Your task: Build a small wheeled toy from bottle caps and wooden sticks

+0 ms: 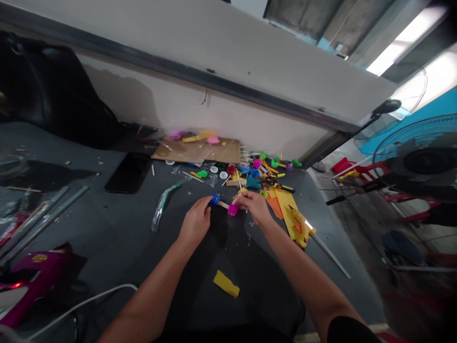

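My left hand is closed on a blue plastic-looking piece. From it a flat wooden stick runs to a magenta piece with a bumpy lower edge. A thin wooden stick is pinched in my right hand, its lower end at the magenta piece. Whether that end touches or is fixed to it, I cannot tell. The joined pieces are above the dark tabletop, and my fingers partly cover the blue one. A yellow paper strip lies nearer to me.
Colourful caps, sticks and cutters clutter the table behind my hands. A yellow glue gun lies right; a purple glue gun and white cable are left. A phone, black bag and cardboard sit farther back.
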`<state>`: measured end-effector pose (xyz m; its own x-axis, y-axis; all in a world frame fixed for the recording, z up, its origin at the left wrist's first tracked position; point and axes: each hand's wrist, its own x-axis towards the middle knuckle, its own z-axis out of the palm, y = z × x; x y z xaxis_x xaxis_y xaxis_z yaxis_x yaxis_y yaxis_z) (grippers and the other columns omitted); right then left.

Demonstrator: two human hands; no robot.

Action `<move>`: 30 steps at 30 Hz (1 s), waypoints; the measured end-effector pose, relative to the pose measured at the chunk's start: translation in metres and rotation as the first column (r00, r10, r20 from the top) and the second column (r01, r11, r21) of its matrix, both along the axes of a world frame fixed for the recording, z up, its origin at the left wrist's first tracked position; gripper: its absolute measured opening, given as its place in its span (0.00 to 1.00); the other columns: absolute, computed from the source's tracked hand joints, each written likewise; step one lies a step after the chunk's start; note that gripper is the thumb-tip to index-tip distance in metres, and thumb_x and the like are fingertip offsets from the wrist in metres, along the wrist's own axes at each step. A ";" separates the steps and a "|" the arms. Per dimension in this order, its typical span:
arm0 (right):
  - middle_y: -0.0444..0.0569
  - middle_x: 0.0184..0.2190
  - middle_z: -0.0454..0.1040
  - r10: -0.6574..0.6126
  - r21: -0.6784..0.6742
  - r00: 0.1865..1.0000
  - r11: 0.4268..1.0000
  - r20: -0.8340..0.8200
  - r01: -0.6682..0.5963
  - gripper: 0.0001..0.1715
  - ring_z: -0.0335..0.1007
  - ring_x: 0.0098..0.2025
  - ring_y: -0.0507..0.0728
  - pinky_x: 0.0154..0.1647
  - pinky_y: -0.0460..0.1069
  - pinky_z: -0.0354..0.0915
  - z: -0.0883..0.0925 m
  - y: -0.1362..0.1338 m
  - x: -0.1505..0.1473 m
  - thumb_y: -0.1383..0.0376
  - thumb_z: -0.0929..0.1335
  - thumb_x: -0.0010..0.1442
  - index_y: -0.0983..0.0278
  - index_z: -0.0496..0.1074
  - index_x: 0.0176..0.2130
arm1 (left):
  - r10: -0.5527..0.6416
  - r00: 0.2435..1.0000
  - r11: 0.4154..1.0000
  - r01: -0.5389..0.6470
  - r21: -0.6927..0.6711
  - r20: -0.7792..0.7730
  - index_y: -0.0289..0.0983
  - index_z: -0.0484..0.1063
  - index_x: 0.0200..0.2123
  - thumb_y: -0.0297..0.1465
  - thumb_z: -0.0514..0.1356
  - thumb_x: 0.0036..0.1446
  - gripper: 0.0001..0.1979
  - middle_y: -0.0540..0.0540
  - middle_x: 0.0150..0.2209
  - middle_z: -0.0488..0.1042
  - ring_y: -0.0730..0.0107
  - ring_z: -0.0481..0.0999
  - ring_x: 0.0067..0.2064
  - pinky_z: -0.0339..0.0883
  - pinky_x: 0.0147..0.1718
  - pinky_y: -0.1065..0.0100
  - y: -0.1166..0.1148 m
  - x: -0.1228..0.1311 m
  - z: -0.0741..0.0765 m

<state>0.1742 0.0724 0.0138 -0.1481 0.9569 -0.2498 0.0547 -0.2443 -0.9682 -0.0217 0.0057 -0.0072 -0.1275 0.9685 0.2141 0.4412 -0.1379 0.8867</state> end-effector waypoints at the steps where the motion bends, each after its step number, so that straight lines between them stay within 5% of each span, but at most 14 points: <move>1: 0.49 0.28 0.78 0.000 -0.017 1.000 1.000 0.004 0.000 0.17 0.74 0.30 0.55 0.36 0.50 0.70 0.000 -0.007 -0.002 0.57 0.75 0.42 0.66 0.77 0.30 | 0.000 1.000 1.000 0.000 -0.009 0.019 0.40 0.72 0.50 0.24 0.54 0.55 0.19 0.42 0.51 0.73 0.59 0.70 0.54 0.59 0.56 0.60 0.001 0.000 -0.002; 5: 0.48 0.28 0.78 0.060 -0.021 0.998 0.998 0.019 -0.059 0.14 0.74 0.30 0.55 0.35 0.50 0.70 0.005 -0.027 -0.010 0.57 0.73 0.45 0.66 0.77 0.30 | -0.032 0.997 0.999 0.032 -0.011 0.073 0.41 0.72 0.50 0.25 0.54 0.54 0.20 0.45 0.53 0.73 0.61 0.69 0.56 0.57 0.59 0.60 0.004 -0.002 -0.008; 8: 0.46 0.29 0.78 0.093 0.161 0.985 0.980 0.144 -0.116 0.10 0.72 0.31 0.55 0.35 0.49 0.68 0.011 -0.024 -0.018 0.59 0.71 0.49 0.63 0.78 0.30 | -0.086 0.996 0.996 0.086 0.017 -0.024 0.39 0.70 0.53 0.24 0.51 0.56 0.21 0.45 0.55 0.71 0.62 0.69 0.57 0.59 0.58 0.59 0.007 -0.001 -0.014; 13: 0.45 0.30 0.78 0.031 0.545 0.850 0.755 0.526 -0.365 0.03 0.69 0.37 0.56 0.44 0.52 0.61 0.008 -0.001 -0.030 0.65 0.71 0.53 0.60 0.77 0.28 | -0.097 0.978 0.993 0.107 0.045 -0.182 0.35 0.68 0.54 0.22 0.47 0.57 0.22 0.43 0.55 0.71 0.65 0.70 0.56 0.63 0.56 0.60 0.010 0.001 -0.021; 16: 0.44 0.29 0.78 0.021 0.577 0.794 0.676 0.607 -0.458 0.03 0.68 0.36 0.56 0.42 0.51 0.59 0.002 0.004 -0.032 0.67 0.71 0.54 0.60 0.77 0.29 | -0.091 0.973 0.993 0.103 0.050 -0.213 0.36 0.68 0.54 0.22 0.48 0.57 0.23 0.44 0.55 0.71 0.66 0.70 0.56 0.64 0.56 0.61 0.011 0.001 -0.022; 30: 0.45 0.30 0.78 0.030 0.613 0.778 0.597 0.627 -0.517 0.02 0.65 0.36 0.56 0.40 0.51 0.60 -0.005 0.004 -0.034 0.66 0.71 0.55 0.60 0.77 0.30 | -0.094 0.951 0.989 0.123 0.083 -0.295 0.35 0.68 0.54 0.22 0.48 0.57 0.22 0.44 0.56 0.71 0.65 0.69 0.57 0.63 0.57 0.60 0.010 0.001 -0.024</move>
<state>0.1400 0.0760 0.0092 -0.5213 0.7673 0.3734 0.5139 0.6316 -0.5805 -0.0203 0.0161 -0.0315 0.0586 0.9450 0.3219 0.6542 -0.2799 0.7026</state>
